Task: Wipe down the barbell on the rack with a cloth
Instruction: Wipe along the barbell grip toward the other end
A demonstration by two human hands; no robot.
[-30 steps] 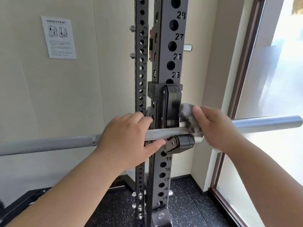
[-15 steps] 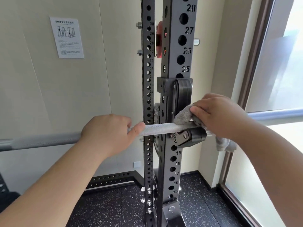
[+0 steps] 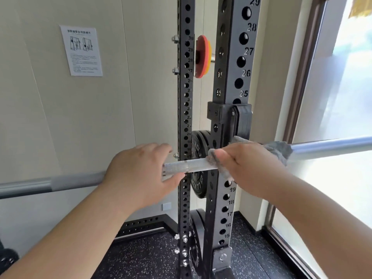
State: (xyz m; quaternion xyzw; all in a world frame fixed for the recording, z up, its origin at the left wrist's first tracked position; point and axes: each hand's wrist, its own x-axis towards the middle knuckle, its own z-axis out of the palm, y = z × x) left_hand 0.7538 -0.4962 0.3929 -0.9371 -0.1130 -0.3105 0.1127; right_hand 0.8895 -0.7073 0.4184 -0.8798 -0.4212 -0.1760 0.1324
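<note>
barbell (image 3: 193, 165): lies left-to-right across mid frame, on the rack (image 3: 227, 77)
right hand (image 3: 249, 166): clamps the cloth (image 3: 277, 151) round it, centre-right
left hand (image 3: 138, 174): grips bare barbell just left
next wipe: probably sideways along the barbell

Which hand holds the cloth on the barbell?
The right hand, wrapped round the grey cloth on the barbell; the left hand grips the bare metal, with no cloth under it.
</note>
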